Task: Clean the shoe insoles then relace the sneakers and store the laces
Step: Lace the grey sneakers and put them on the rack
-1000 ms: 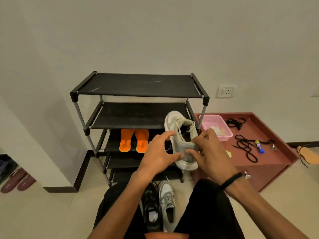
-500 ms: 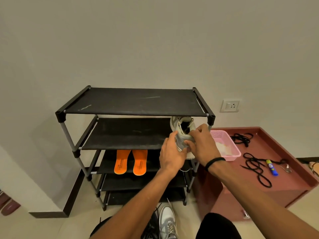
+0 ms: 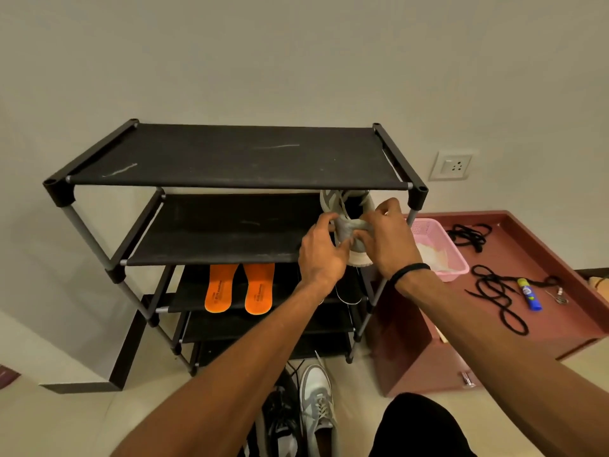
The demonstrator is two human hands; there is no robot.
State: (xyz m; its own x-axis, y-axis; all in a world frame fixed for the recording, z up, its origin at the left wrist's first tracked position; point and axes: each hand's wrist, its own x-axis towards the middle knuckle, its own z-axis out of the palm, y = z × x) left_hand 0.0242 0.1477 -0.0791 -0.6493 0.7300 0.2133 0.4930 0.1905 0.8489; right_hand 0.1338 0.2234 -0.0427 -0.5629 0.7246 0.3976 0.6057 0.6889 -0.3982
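Note:
A grey and white sneaker sits at the right end of the second shelf of a black shoe rack, toe pointing inward. My left hand grips its heel from the left and my right hand grips it from the right. A white lace hangs from the sneaker below the shelf. Two orange insoles lie side by side on the third shelf. A second grey and white sneaker and a black shoe stand on the floor between my legs. Loose black laces lie on the red platform.
A pink basket with pale cloth stands on the red platform beside the rack. More black laces, a blue and yellow tube and a small metal item lie there too. A wall socket is on the right wall.
Both hands carried the sneaker up from my lap and further onto the second shelf of the rack. My view rose and moved closer to the rack.

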